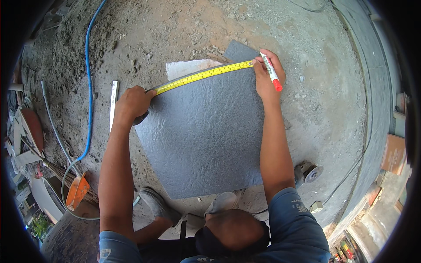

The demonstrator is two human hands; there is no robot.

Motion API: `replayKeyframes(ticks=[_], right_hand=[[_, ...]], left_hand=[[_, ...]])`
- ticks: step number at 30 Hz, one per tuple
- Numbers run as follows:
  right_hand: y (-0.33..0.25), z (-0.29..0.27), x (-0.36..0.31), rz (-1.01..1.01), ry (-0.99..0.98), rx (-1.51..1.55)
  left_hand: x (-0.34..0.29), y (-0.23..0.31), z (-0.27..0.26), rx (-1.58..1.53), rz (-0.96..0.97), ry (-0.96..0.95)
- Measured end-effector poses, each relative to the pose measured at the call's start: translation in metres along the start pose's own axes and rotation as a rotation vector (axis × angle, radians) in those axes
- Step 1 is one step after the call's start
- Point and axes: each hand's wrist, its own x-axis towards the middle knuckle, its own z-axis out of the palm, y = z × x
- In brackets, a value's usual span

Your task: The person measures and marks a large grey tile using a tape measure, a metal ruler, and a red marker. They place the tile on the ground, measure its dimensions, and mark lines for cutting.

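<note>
A large dark grey textured tile (201,136) lies flat before my feet. Along its far edge runs the yellow blade of a tape measure (204,75), pulled out from left to right. My left hand (131,105) is closed around the tape's dark case at the tile's far left corner; most of the case is hidden under the fingers. At the far right corner, my right hand (269,81) pinches the blade's end. The same hand grips a white marker with a red cap (269,68), its capped end pointing toward me.
Behind the tile lie a smaller grey tile piece (241,51) and a whitish slab (190,68). A white strip (113,103) and a blue hose (89,79) are on the left, with an orange spade (78,191). An angle grinder (309,173) sits right of the tile.
</note>
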Motion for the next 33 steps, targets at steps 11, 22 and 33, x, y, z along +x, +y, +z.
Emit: replayKeyframes(ticks=[11, 22, 33], right_hand=[[-0.023, 0.003, 0.018, -0.205, -0.025, 0.031], [-0.033, 0.027, 0.052, -0.092, -0.62, -0.244], [-0.024, 0.033, 0.048, -0.088, -0.614, -0.328]], left_hand=[[-0.004, 0.006, -0.006, 0.006, -0.011, -0.013], [0.003, -0.003, 0.003, -0.024, 0.015, 0.038], [0.004, 0.001, -0.002, 0.0, 0.008, -0.014]])
